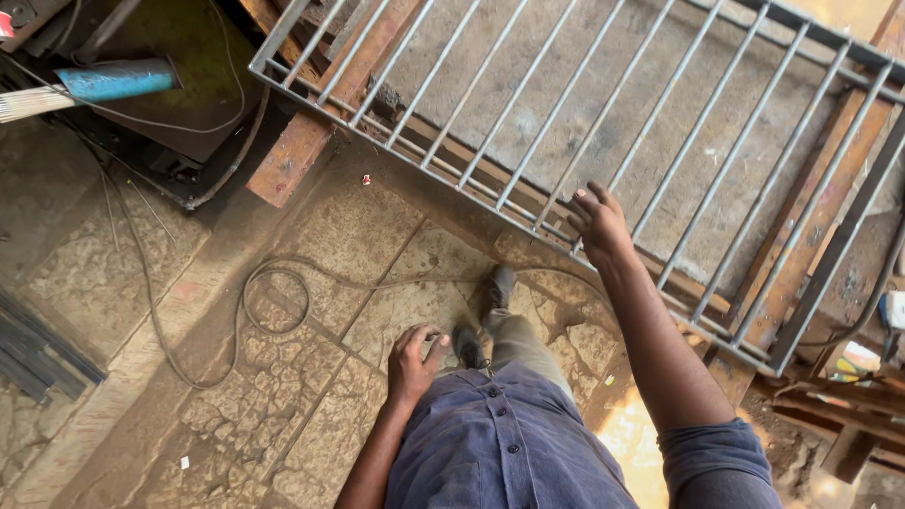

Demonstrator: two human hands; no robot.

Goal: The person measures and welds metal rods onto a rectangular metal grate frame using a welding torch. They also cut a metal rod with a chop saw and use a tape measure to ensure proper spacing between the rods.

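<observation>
My right hand (pixel 598 222) reaches forward with fingers apart, resting at the near edge of a grey metal grille (pixel 603 113) made of several parallel bars. The grille lies flat on rusty steel beams (pixel 302 141). My left hand (pixel 413 363) hangs loosely curled beside my blue shirt, holding nothing, above my dark shoes (pixel 483 316) on the cracked stone floor.
A thin cable (pixel 273 302) loops across the floor in front of my feet. A blue-wrapped bundle of rods (pixel 104 83) lies at the upper left over a dark machine. Dark flat bars (pixel 38 353) lie at the left edge. Wooden trestles stand at the right.
</observation>
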